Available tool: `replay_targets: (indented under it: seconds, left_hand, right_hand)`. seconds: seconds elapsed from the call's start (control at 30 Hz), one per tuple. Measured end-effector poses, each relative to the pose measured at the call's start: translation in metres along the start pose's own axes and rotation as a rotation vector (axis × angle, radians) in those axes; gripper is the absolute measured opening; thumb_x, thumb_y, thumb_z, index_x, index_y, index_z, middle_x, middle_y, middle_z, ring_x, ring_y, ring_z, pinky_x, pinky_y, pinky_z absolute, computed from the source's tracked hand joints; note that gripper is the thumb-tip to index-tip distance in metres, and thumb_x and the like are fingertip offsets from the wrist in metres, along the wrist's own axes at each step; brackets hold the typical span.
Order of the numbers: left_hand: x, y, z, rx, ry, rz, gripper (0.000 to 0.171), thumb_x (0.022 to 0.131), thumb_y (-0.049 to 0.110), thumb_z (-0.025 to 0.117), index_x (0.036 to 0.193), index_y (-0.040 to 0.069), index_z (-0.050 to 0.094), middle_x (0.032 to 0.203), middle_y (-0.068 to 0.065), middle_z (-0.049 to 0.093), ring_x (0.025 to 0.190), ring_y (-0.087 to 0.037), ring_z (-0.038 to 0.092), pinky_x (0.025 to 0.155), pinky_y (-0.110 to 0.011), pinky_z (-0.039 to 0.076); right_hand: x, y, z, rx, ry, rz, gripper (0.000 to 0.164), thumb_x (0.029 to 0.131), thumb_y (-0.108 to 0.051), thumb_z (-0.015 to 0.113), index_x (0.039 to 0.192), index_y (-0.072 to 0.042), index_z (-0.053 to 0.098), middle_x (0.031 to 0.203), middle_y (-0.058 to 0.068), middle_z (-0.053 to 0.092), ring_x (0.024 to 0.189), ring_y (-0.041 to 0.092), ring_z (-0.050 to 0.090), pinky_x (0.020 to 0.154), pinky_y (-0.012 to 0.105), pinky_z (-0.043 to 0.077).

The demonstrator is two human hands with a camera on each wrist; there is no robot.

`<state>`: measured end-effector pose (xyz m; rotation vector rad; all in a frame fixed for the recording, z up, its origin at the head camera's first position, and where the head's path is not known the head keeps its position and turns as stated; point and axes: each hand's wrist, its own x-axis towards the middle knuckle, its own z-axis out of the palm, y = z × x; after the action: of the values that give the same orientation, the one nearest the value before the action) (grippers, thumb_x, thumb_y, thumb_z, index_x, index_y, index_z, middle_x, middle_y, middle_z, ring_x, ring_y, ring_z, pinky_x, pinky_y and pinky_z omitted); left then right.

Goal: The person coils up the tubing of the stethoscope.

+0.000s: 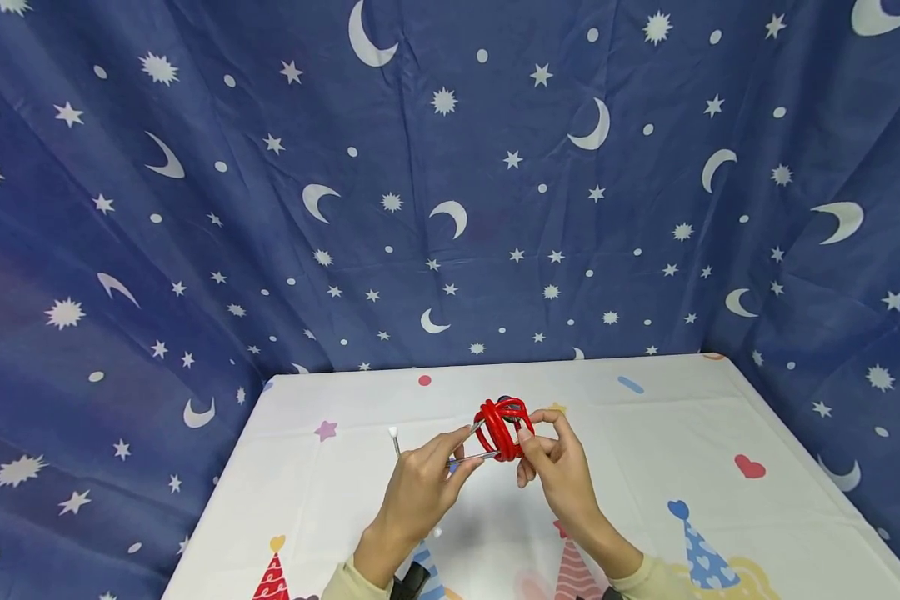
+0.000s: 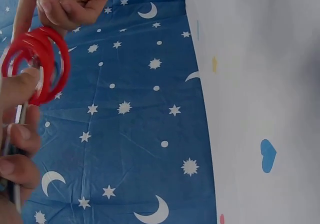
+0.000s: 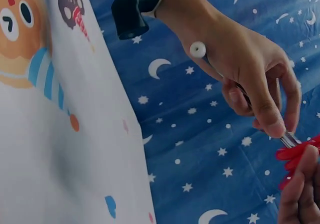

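Observation:
Both hands hold a stethoscope above the table. Its red tubing (image 1: 498,432) is wound into a compact bundle of loops, with a dark round part (image 1: 508,410) showing among them. My left hand (image 1: 417,483) grips the metal ear tubes (image 1: 474,457) at the left of the bundle. One white ear tip (image 1: 393,432) sticks out past the back of that hand; it also shows in the right wrist view (image 3: 198,49). My right hand (image 1: 566,475) pinches the right side of the red loops between thumb and fingers. In the left wrist view, the left thumb overlaps the loops (image 2: 47,63).
The white table (image 1: 330,483) has printed party hats, hearts and stars on its cover. A dark blue curtain (image 1: 487,283) with moons and stars hangs behind it and on both sides. A black strapped device (image 3: 131,13) sits at the left wrist.

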<state>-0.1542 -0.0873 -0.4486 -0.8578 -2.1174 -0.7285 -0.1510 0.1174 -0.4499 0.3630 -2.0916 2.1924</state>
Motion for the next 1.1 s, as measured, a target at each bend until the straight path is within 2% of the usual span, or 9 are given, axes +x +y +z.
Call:
replay_targets:
  seconds: [0.13, 0.2, 0.3, 0.5, 0.63, 0.73, 0.9, 1.0, 1.1]
  left_hand:
    - [0.000, -0.003, 0.001, -0.032, -0.030, -0.063, 0.042, 0.079, 0.018, 0.082, 0.114, 0.002, 0.066, 0.077, 0.005, 0.062, 0.055, 0.004, 0.036, 0.052, -0.004, 0.030]
    - [0.001, -0.005, 0.002, -0.043, -0.039, -0.073, 0.041, 0.079, 0.018, 0.082, 0.114, 0.003, 0.066, 0.078, 0.005, 0.063, 0.056, 0.004, 0.036, 0.052, -0.004, 0.031]
    - [0.001, -0.007, 0.004, -0.073, -0.074, -0.122, 0.039, 0.081, 0.019, 0.081, 0.115, 0.005, 0.066, 0.079, 0.005, 0.064, 0.056, 0.004, 0.039, 0.052, -0.005, 0.033]
    - [-0.004, -0.014, 0.013, -0.123, -0.226, -0.301, 0.039, 0.083, 0.021, 0.080, 0.117, 0.009, 0.066, 0.080, 0.009, 0.064, 0.061, 0.001, 0.050, 0.056, -0.012, 0.042]
    - [-0.008, -0.022, 0.018, -0.154, -0.336, -0.388, 0.038, 0.084, 0.018, 0.079, 0.118, 0.011, 0.064, 0.081, 0.010, 0.066, 0.068, -0.001, 0.055, 0.063, -0.017, 0.046]
    - [-0.011, -0.029, 0.024, -0.193, -0.388, -0.438, 0.038, 0.085, 0.015, 0.077, 0.120, 0.011, 0.064, 0.084, 0.009, 0.066, 0.073, -0.002, 0.057, 0.068, -0.021, 0.049]
    - [-0.016, -0.043, 0.038, -0.279, -0.410, -0.521, 0.037, 0.085, 0.010, 0.075, 0.121, 0.011, 0.064, 0.088, 0.006, 0.066, 0.078, -0.004, 0.059, 0.072, -0.027, 0.054]
    - [-0.018, -0.051, 0.048, -0.326, -0.395, -0.554, 0.037, 0.085, 0.007, 0.075, 0.120, 0.010, 0.065, 0.089, 0.004, 0.067, 0.078, -0.004, 0.059, 0.070, -0.027, 0.054]
    - [-0.017, -0.057, 0.055, -0.343, -0.381, -0.582, 0.036, 0.085, 0.008, 0.075, 0.120, 0.011, 0.065, 0.090, 0.002, 0.069, 0.079, -0.005, 0.060, 0.069, -0.023, 0.052]
  right_hand:
    - [0.001, 0.002, -0.005, 0.021, -0.078, -0.045, 0.033, 0.099, -0.006, 0.053, 0.126, 0.003, 0.038, 0.063, 0.008, 0.057, 0.054, 0.015, 0.058, 0.063, 0.031, 0.055]
    - [0.003, 0.002, -0.006, 0.005, -0.079, -0.028, 0.033, 0.100, -0.009, 0.054, 0.127, 0.001, 0.039, 0.062, 0.007, 0.056, 0.055, 0.015, 0.058, 0.062, 0.031, 0.055]
    - [0.007, 0.005, -0.008, -0.039, -0.063, 0.005, 0.033, 0.100, -0.014, 0.057, 0.126, -0.002, 0.042, 0.063, 0.007, 0.056, 0.054, 0.014, 0.056, 0.060, 0.029, 0.054]
    - [0.019, 0.018, -0.013, -0.177, -0.029, 0.086, 0.022, 0.096, -0.016, 0.064, 0.110, -0.003, 0.054, 0.061, 0.005, 0.053, 0.051, 0.012, 0.052, 0.051, 0.025, 0.048]
    - [0.028, 0.029, -0.017, -0.181, -0.032, 0.187, 0.021, 0.093, -0.015, 0.068, 0.102, 0.000, 0.057, 0.059, 0.004, 0.051, 0.050, 0.012, 0.050, 0.050, 0.024, 0.044]
    - [0.032, 0.036, -0.019, -0.187, -0.040, 0.235, 0.020, 0.092, -0.015, 0.068, 0.101, 0.000, 0.058, 0.059, 0.003, 0.051, 0.051, 0.012, 0.049, 0.051, 0.022, 0.042]
    - [0.040, 0.046, -0.021, -0.230, -0.023, 0.280, 0.015, 0.089, -0.012, 0.069, 0.096, -0.002, 0.060, 0.060, 0.002, 0.051, 0.052, 0.011, 0.046, 0.049, 0.023, 0.038]
    - [0.045, 0.052, -0.021, -0.249, 0.011, 0.299, 0.014, 0.089, -0.013, 0.070, 0.094, -0.003, 0.062, 0.070, 0.003, 0.056, 0.061, 0.012, 0.050, 0.053, 0.027, 0.045]
    - [0.051, 0.057, -0.020, -0.256, 0.046, 0.310, 0.013, 0.089, -0.014, 0.069, 0.096, -0.004, 0.064, 0.085, 0.004, 0.060, 0.077, 0.018, 0.057, 0.064, 0.032, 0.053]
